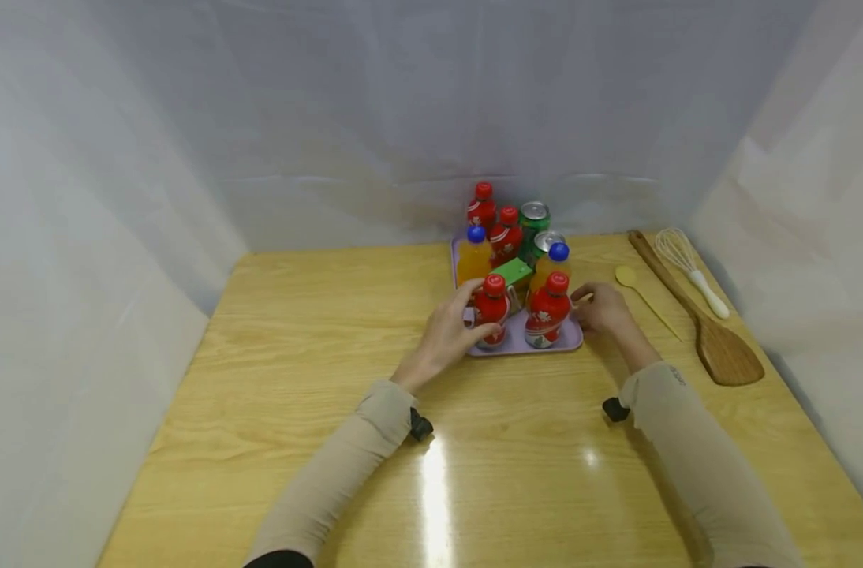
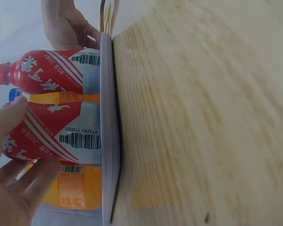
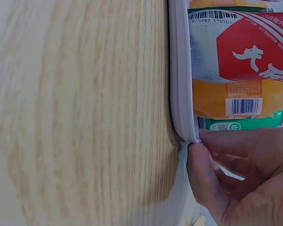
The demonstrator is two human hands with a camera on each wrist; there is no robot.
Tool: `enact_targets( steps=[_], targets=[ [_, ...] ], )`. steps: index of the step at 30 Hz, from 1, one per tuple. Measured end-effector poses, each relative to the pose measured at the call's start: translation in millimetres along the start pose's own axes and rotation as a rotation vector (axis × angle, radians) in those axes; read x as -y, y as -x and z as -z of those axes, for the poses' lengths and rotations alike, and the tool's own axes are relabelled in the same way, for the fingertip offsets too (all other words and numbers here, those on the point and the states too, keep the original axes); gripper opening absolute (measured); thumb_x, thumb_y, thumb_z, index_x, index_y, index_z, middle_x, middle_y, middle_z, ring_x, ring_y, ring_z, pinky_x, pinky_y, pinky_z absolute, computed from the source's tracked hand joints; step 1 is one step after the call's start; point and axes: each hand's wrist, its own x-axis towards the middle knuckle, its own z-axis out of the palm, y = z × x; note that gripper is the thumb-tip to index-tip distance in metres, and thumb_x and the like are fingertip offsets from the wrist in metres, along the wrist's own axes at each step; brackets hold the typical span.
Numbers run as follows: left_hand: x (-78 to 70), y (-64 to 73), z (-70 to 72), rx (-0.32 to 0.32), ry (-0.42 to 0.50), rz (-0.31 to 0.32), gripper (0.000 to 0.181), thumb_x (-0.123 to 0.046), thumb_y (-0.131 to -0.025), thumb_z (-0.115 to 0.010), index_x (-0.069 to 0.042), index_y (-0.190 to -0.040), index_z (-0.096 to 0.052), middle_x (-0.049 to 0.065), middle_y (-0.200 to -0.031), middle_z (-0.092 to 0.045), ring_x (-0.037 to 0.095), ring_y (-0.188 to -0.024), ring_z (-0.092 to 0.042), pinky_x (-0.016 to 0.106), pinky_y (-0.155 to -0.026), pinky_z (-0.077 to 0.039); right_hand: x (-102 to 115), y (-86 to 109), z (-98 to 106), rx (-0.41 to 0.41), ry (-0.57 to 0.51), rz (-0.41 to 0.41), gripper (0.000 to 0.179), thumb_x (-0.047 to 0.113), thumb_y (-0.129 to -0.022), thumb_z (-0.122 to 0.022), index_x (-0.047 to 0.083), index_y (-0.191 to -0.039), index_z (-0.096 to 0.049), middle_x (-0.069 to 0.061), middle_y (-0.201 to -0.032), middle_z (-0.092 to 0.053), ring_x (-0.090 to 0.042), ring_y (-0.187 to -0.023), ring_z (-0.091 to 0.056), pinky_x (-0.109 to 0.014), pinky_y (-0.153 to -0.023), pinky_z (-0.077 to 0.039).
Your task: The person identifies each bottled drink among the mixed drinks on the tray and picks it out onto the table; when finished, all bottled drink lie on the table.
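Observation:
A lavender tray point(image 1: 520, 342) stands on the table near its back edge, loaded with drinks. My left hand point(image 1: 440, 333) holds the red cola bottle point(image 1: 491, 306) at the tray's front left, thumb on one side and fingers on the other. Beside that bottle stands another red cola bottle point(image 1: 546, 317), upright at the front right. At the tray's right end my right hand point(image 3: 247, 169) pinches the rim point(image 3: 188, 94) between thumb and fingers. Behind the front bottles are orange drink bottles point(image 1: 472, 262) with blue caps and a green-topped carton point(image 1: 514, 271).
Farther back on the tray are red bottles point(image 1: 506, 239) and green cans point(image 1: 533, 225). To the right lie a yellow spoon point(image 1: 625, 276), a wooden turner point(image 1: 730, 353) and a white-handled whisk point(image 1: 708, 293). Pale sheeting point(image 1: 375, 118) hangs behind the table and along both sides.

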Motion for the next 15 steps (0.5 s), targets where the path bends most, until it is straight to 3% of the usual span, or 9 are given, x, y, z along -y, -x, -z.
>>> enact_targets(
  steps=[6,10,15],
  targets=[
    [0.4,2.1,0.3,-0.052,0.018,-0.023,0.074,-0.017,-0.084,-0.090,-0.010,-0.147,-0.053,0.013,-0.135,-0.070,0.029,-0.115,-0.071,0.047,-0.098,-0.062,3,2.3,0,-0.009,0.018,0.006,0.037,0.001,-0.096,-0.064,-0.009,-0.132,-0.059,-0.024,-0.101,-0.066,-0.019,-0.074,-0.072,-0.032,-0.062,-0.064],
    [-1.3,-0.2,6.4,-0.068,0.153,-0.009,0.072,-0.011,-0.081,-0.091,-0.009,-0.145,-0.057,0.016,-0.133,-0.070,0.033,-0.113,-0.071,0.052,-0.099,-0.061,4,2.4,-1,-0.010,0.022,0.009,0.038,0.000,-0.095,-0.065,-0.009,-0.131,-0.059,-0.025,-0.101,-0.066,-0.017,-0.073,-0.071,-0.031,-0.061,-0.064],
    [-8.0,-5.7,23.4,-0.075,0.338,0.075,0.068,-0.007,-0.082,-0.090,-0.008,-0.142,-0.059,0.020,-0.135,-0.068,0.038,-0.120,-0.066,0.061,-0.106,-0.055,5,3.2,-1,-0.004,0.031,-0.002,0.038,0.001,-0.096,-0.063,-0.009,-0.132,-0.058,-0.025,-0.102,-0.064,-0.020,-0.074,-0.072,-0.032,-0.061,-0.064]
  ],
)
